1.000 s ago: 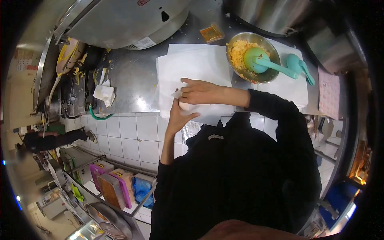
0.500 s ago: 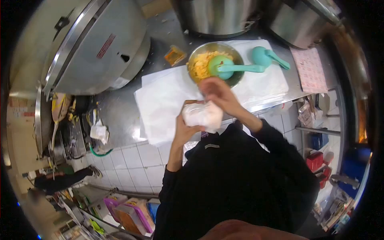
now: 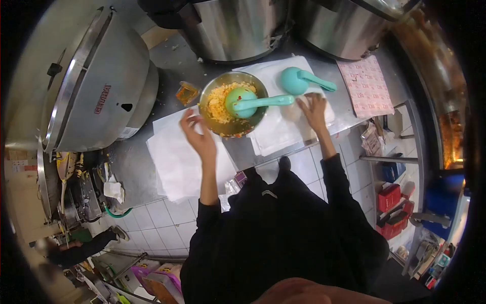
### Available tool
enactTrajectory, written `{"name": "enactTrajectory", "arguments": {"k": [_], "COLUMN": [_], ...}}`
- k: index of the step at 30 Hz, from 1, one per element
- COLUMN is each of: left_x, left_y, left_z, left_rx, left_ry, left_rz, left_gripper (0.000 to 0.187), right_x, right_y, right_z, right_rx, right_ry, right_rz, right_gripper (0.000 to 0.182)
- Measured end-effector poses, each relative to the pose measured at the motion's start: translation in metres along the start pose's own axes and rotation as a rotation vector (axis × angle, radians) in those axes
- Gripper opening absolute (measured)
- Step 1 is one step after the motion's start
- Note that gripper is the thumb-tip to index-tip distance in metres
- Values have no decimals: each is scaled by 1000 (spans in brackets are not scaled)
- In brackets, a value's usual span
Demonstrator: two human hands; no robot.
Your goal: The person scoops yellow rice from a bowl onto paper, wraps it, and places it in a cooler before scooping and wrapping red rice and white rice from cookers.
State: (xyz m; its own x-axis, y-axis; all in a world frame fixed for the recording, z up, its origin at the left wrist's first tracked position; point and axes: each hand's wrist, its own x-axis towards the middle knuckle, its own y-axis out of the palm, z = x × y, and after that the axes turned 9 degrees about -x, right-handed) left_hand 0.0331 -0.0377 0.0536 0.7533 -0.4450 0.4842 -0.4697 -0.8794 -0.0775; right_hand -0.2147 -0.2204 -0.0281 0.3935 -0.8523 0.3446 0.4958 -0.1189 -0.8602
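Observation:
A steel bowl (image 3: 208, 121) holds crumbly yellow food that looks like fried rice. In it rests a teal ladle-like scoop (image 3: 263, 101), its round cup on the food and its handle reaching past the right rim. My left hand (image 3: 200, 139) is empty, fingers apart, just left of the bowl over white paper sheets (image 3: 177, 167). My right hand (image 3: 316, 109) is over the right-hand stack of white paper (image 3: 271, 139), its spread fingertips close to the paper. Just beyond those fingertips lies a second teal scoop (image 3: 294, 81), cup upward, handle pointing right.
A small amber packet or tub (image 3: 187, 93) sits left of the bowl. Large steel pots (image 3: 233, 30) stand behind, and a big grey lidded cooker (image 3: 101, 96) at left. Pink printed paper (image 3: 365, 86) lies at right. Another person (image 3: 83, 251) is at far left.
The white paper-wrapped bundle is no longer in my hands and I cannot see it. My hands have parted, left toward the bowl's left side, right to the right paper stack.

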Motion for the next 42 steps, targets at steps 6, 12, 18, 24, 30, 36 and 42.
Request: {"name": "enactTrajectory", "arguments": {"k": [6, 12, 18, 24, 30, 36, 42], "left_x": [15, -2, -40, -53, -62, -54, -50], "left_y": [-34, -38, -24, -25, -24, -9, 10], "left_z": [47, 58, 35, 37, 27, 12, -2], "left_rx": [-372, -682, -689, -650, -637, -627, -615], "left_ry": [-893, -875, -625, -573, -527, -515, -500], "left_rz": [311, 365, 359, 306, 260, 238, 205], "left_gripper": [42, 53, 63, 60, 58, 58, 58], "right_x": [42, 40, 29, 8, 52, 29, 14], "right_y": [-45, -38, -18, -8, -32, -4, -15], "right_z": [124, 133, 156, 146, 118, 107, 104], "right_rx": [5, -174, -48, 23, -70, -312, 143], "right_ry": [-553, -676, -85, -355, -599, -609, -310], "right_rz": [-5, 305, 357, 486, 263, 350, 617], "right_gripper": [33, 41, 44, 44, 52, 54, 45]}}
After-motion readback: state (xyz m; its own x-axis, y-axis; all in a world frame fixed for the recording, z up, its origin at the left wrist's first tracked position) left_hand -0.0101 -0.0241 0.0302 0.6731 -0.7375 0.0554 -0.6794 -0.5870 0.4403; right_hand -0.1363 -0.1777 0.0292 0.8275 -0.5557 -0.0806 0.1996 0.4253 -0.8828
